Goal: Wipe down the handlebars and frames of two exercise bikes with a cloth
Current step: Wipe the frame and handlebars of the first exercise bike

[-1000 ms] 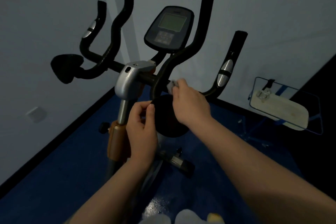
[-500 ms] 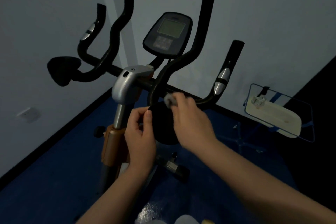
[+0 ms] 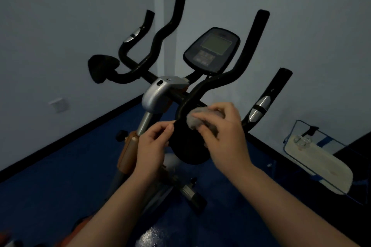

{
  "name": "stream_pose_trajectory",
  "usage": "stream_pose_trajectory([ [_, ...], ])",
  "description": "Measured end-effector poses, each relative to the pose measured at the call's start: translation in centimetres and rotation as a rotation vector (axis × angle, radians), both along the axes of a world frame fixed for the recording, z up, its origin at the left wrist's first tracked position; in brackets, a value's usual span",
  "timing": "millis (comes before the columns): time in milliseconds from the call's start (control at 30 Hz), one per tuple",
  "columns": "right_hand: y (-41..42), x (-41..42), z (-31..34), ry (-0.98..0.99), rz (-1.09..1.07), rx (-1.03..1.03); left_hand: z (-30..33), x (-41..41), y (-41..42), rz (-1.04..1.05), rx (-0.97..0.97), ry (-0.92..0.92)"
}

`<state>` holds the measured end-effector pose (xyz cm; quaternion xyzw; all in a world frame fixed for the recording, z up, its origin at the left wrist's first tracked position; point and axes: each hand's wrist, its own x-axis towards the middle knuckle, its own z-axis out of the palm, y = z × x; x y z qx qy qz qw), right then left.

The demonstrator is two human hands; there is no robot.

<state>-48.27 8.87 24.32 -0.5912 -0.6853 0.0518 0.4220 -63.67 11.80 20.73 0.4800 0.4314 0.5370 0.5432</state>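
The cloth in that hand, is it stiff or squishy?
Probably squishy: the cloth is bunched into a soft wad under the right hand. It likely weighs little, since fingertips alone press it against the black arm pad. It looks fuzzy, so hardly slippery.

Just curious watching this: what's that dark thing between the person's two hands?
In the head view, a black handlebar pad sits between the left hand and the right hand, which holds the cloth.

Grey cloth pressed on the black handlebars' lower bend
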Motion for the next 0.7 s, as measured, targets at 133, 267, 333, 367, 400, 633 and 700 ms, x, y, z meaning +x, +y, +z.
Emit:
stream_pose_trajectory([
  [133,1.1,-1.9,1.0,-0.278,0.069,-0.042,0.1,0.5,-1.0,0.038,-0.168,-0.166],
  [267,-0.9,-0.9,-0.2,-0.596,0.338,-0.11,-0.6,0.0,-1.9,0.075,-0.205,-0.197],
  [333,-0.4,0.0,0.5,-0.62,0.405,-0.149,-0.5,-0.2,-2.2,0.062,-0.194,-0.224],
  [367,0.3,0.0,0.9,-0.574,0.369,-0.141,-0.5,-0.2,-2.3,0.065,-0.178,-0.216],
  [400,0.8,-0.2,1.3,-0.524,0.307,-0.12,-0.5,-0.1,-2.5,0.073,-0.162,-0.197],
  [633,-1.4,0.4,1.6,-0.662,0.484,-0.186,-0.4,1.5,-2.8,0.186,-0.091,-0.101],
  [700,-1.2,2.4,3.1,-0.525,0.412,-0.164,0.0,2.3,-2.7,0.221,0.017,-0.015],
])
